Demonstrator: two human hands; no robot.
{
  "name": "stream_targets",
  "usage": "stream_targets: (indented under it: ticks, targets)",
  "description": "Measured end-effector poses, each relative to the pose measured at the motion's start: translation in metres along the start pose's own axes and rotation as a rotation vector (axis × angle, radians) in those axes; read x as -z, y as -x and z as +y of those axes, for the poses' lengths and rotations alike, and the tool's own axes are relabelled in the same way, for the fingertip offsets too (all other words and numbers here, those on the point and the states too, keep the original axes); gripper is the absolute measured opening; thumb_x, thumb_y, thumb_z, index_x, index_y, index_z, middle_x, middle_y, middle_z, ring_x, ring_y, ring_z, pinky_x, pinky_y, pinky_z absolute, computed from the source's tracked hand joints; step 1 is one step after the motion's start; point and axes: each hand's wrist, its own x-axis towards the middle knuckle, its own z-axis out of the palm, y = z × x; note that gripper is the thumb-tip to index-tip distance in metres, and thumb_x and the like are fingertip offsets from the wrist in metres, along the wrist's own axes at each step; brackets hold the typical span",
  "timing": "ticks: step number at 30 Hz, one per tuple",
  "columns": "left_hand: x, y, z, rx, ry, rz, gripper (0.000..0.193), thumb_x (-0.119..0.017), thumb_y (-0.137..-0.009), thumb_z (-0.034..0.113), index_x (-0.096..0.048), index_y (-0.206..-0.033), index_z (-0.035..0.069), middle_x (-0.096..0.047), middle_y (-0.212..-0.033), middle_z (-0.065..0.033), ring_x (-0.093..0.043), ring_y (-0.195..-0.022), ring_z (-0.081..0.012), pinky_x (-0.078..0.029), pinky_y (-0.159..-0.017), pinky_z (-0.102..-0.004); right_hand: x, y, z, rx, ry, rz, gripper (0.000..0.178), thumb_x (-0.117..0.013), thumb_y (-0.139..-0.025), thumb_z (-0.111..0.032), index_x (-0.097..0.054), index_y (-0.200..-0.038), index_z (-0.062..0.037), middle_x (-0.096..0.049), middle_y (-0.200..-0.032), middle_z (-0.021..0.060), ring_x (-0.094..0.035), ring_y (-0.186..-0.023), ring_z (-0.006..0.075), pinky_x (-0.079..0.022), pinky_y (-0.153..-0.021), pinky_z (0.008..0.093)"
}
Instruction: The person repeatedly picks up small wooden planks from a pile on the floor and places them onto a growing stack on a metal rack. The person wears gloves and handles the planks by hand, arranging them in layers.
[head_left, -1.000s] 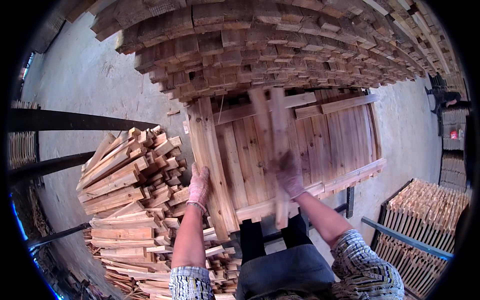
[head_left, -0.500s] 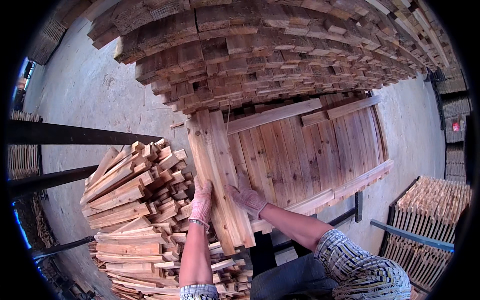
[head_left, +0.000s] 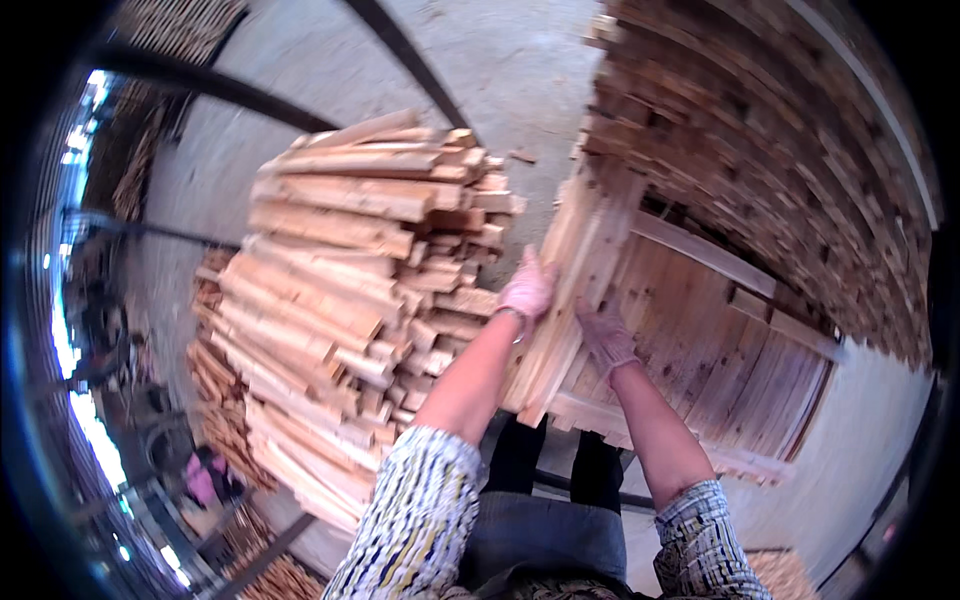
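Observation:
Two or so pale wooden boards (head_left: pixel 570 265) lie side by side on top of the left end of a low platform of planks (head_left: pixel 690 320). My left hand (head_left: pixel 530 287), in a pinkish knit glove, presses against the boards' left edge with its fingers stretched out. On the right side of the boards, my gloved right hand (head_left: pixel 607 338) rests with fingers extended and thumb apart. The boards sit between my two hands. Motion blurs the fingertips a little.
A large heap of loose wood strips (head_left: pixel 320 270) stands close on my left. Behind the platform rises a tall stack of timber (head_left: pixel 760 150). Loose battens (head_left: pixel 705 252) lie along the platform's far edge. Dark metal bars (head_left: pixel 220 85) cross at the upper left.
My view has swung to the left, so the heap shows more fully and the timber stack has shifted right. Both hands remain at the sides of the boards.

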Motion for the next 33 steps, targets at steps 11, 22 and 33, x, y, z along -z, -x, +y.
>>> stream_targets:
  ticks: [11,22,33]
  targets:
    - [-0.067,0.246,-0.085,-0.083,0.336,0.587,0.070,-0.060,-0.094,0.038,-0.033,-0.149,0.002,-0.042,-0.148,-0.0216,-0.036,-0.138,-0.0382,-0.027,-0.116,-0.0443,0.065,0.220,0.056,-0.077,0.639,-0.760,0.056,-0.056,-0.096,-0.051,-0.058,-0.126,-0.0036,-0.068,-0.101,0.0170,-0.066,-0.091,0.0258,-0.051,-0.082,0.0365]
    - [0.049,0.278,-0.308,0.347,0.911,1.043,0.055,-0.049,-0.104,0.027,-0.033,-0.150,0.002,-0.042,-0.150,-0.0178,-0.042,-0.138,-0.0270,-0.031,-0.115,-0.0341,-0.095,0.227,-0.102,0.657,1.031,-0.785,0.087,-0.064,-0.084,-0.058,-0.033,-0.150,-0.0120,-0.040,-0.147,0.0222,-0.048,-0.130,0.0386,-0.043,-0.105,0.0437]
    - [0.157,0.234,-0.342,0.338,1.485,0.789,0.069,-0.048,-0.098,0.055,-0.049,-0.136,-0.002,-0.057,-0.127,-0.0197,-0.060,-0.107,-0.0307,-0.050,-0.093,-0.0419,-0.317,0.267,-0.117,0.779,1.090,-0.402,0.085,-0.052,-0.088,-0.061,-0.032,-0.146,-0.0036,-0.037,-0.144,0.0265,-0.044,-0.130,0.0469,-0.038,-0.107,0.0535]
